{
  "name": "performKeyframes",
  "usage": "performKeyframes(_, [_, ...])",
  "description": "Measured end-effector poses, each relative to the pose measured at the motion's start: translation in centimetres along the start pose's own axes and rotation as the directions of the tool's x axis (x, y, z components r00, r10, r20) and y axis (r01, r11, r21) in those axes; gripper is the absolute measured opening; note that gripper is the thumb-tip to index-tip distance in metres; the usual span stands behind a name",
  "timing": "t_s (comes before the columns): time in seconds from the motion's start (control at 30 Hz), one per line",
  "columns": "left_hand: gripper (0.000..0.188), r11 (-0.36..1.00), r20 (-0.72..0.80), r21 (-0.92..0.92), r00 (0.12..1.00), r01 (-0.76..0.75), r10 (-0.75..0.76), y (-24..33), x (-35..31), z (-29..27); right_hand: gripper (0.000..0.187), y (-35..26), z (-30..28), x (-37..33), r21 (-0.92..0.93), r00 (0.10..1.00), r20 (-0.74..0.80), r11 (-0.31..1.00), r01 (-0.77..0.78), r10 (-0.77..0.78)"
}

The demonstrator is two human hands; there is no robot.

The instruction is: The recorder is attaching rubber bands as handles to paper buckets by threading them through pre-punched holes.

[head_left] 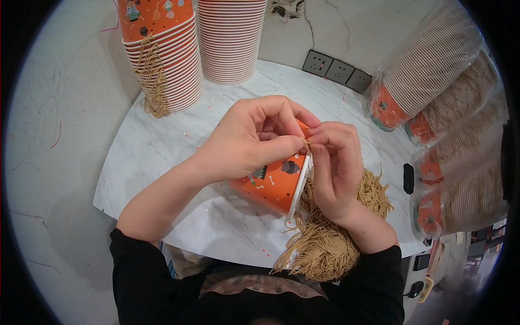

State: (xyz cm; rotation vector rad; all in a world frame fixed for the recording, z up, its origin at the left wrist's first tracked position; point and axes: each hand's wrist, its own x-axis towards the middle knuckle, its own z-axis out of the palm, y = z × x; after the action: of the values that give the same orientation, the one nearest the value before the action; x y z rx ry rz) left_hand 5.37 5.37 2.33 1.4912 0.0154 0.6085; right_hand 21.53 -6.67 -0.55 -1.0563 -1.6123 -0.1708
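An orange paper bucket (273, 187) with a white rim and small cartoon prints lies on its side on the table in front of me, the rim facing right. Over its rim my left hand (252, 135) and my right hand (338, 165) meet. Both hands pinch a thin tan string (307, 144) between thumb and fingertips, right at the rim's upper part. My left palm covers much of the bucket's far side. Beneath my right wrist, a thick bundle of tan strings (322, 249) spreads to the table's front edge.
Two tall stacks of nested buckets stand at the back; tan strings (154, 81) drape over the left stack (176, 70), beside the middle stack (230, 43). Plastic-wrapped stacks (433, 59) lie along the right. Black sockets (340, 70) sit at the table's back edge.
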Motion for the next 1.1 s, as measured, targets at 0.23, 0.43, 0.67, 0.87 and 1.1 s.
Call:
performKeyframes(0.23, [0.007, 0.995, -0.020, -0.038, 0.996, -0.089, 0.088, -0.9, 0.3, 0.2, 0.015, -1.5, -0.6, 0.7, -0.052, 0.990, -0.018, 0.989, -0.138, 0.138])
performKeyframes(0.43, [0.005, 0.982, -0.062, -0.041, 0.981, -0.185, 0.182, -2.2, 0.4, 0.4, 0.016, -1.2, -0.8, 1.2, -0.236, 0.993, 0.111, 0.970, 0.053, -0.027])
performKeyframes(0.67, [0.014, 0.689, 0.141, 0.566, 0.876, -0.454, 0.461, -0.5, 0.3, -0.4, 0.011, -0.8, -1.3, 1.9, -0.136, 0.972, 0.213, 0.982, 0.130, -0.099])
performKeyframes(0.87, [0.019, 0.628, 0.330, 0.385, 0.736, -0.677, 0.591, -0.1, 0.6, -0.4, 0.010, -1.2, -1.8, 1.9, 0.177, 0.949, 0.290, 0.981, 0.077, -0.127])
performKeyframes(1.1, [0.021, 0.501, 0.314, 0.561, 0.729, -0.659, 0.608, 1.0, -0.2, 0.7, 0.009, -1.1, -2.4, 2.2, 0.239, 0.926, 0.337, 0.967, 0.087, -0.167])
